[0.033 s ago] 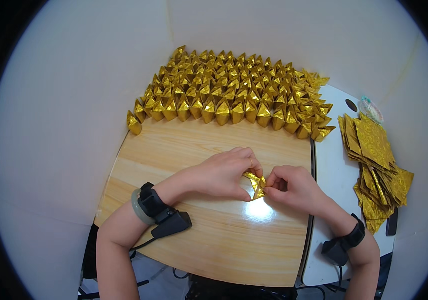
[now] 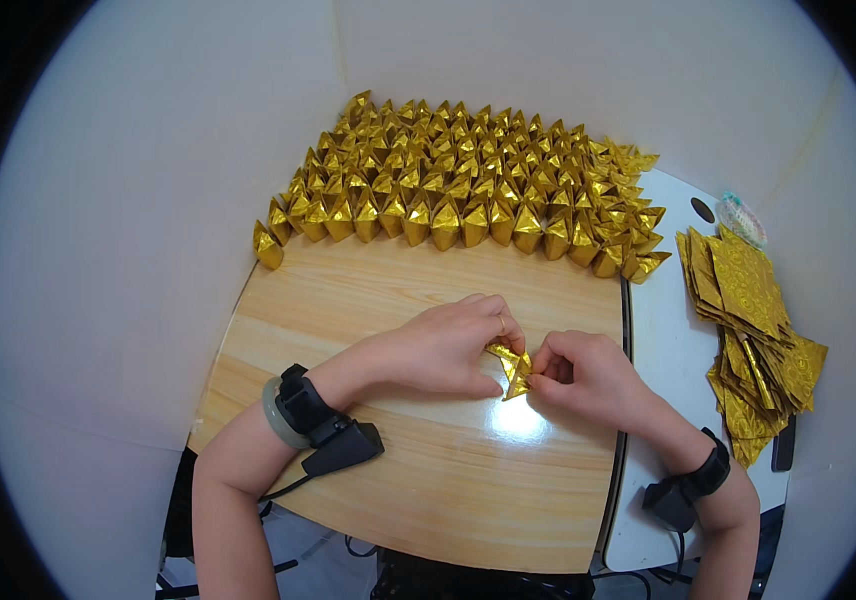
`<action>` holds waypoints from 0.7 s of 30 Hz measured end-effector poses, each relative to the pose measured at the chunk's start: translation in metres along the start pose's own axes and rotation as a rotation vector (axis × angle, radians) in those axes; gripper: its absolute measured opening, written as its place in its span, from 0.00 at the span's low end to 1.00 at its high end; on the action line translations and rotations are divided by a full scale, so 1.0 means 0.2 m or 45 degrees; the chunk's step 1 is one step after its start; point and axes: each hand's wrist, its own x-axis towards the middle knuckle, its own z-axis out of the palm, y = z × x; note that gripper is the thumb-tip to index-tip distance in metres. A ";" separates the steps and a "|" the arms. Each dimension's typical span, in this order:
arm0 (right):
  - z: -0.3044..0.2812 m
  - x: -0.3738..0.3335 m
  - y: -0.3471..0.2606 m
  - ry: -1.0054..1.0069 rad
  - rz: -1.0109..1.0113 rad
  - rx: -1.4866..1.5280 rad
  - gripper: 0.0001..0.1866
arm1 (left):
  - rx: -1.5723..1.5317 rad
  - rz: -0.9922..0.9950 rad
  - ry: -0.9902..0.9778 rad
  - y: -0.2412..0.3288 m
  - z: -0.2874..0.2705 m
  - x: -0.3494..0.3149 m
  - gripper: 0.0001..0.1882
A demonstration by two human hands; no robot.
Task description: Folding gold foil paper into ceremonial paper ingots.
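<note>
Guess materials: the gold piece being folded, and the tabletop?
Gold piece, pinched between left hand and right hand: likely thin metallic foil paper, since it holds sharp creases and glints. Tabletop: light wood or wood-look laminate, with visible grain and a glossy glare spot.

Honestly nothing moved between the two shots. The left hand (image 2: 438,350) and right hand (image 2: 588,378) pinched the little gold paper piece (image 2: 513,368) exactly as before, over the same spot on the wooden table (image 2: 348,300). No visible shift anywhere.
</note>
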 end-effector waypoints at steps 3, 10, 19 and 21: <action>0.01 0.00 -0.01 0.038 0.000 -0.087 0.09 | 0.014 -0.021 0.050 -0.02 0.01 0.01 0.20; 0.02 0.00 0.02 0.205 -0.064 -0.048 0.16 | 0.043 -0.200 0.194 -0.01 0.05 0.04 0.13; 0.01 0.02 0.06 0.266 -0.263 -0.217 0.15 | -0.038 -0.056 0.350 -0.05 0.09 0.03 0.08; 0.01 0.02 0.08 0.275 -0.285 -0.213 0.14 | -0.178 -0.093 0.336 -0.04 0.08 0.04 0.08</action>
